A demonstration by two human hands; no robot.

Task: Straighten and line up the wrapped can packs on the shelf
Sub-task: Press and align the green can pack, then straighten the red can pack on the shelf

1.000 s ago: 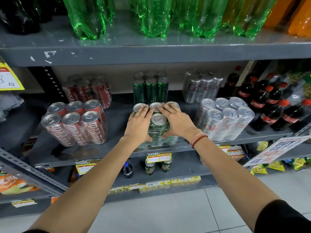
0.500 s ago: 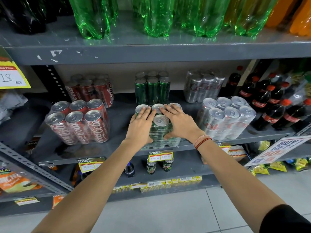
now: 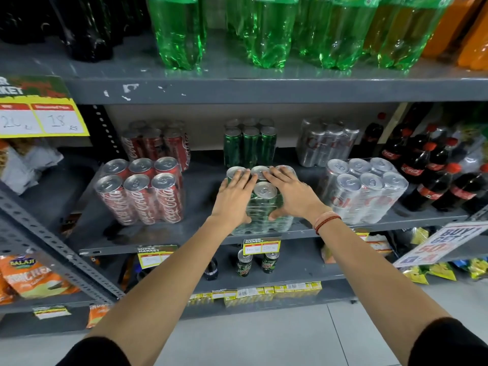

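A wrapped pack of green cans point(image 3: 264, 207) stands at the front middle of the grey shelf point(image 3: 200, 241). My left hand point(image 3: 233, 198) presses on its left side and top, and my right hand point(image 3: 291, 195) grips its right side and top. A red cola can pack point(image 3: 141, 191) sits front left, turned at a slant. A silver can pack point(image 3: 363, 190) sits front right, also slanted. Behind them stand a second red pack point(image 3: 155, 143), a second green pack point(image 3: 249, 145) and a second silver pack point(image 3: 326, 145).
Small cola bottles point(image 3: 433, 173) crowd the shelf's right end. Large green bottles point(image 3: 264, 30) stand on the shelf above. Price tags point(image 3: 261, 245) hang on the shelf's front edge, loose cans point(image 3: 244, 265) stand below, and a slanted metal brace point(image 3: 52, 249) runs at left.
Both hands stay on the green pack. The pack and hands have barely shifted; the view has tilted up slightly.
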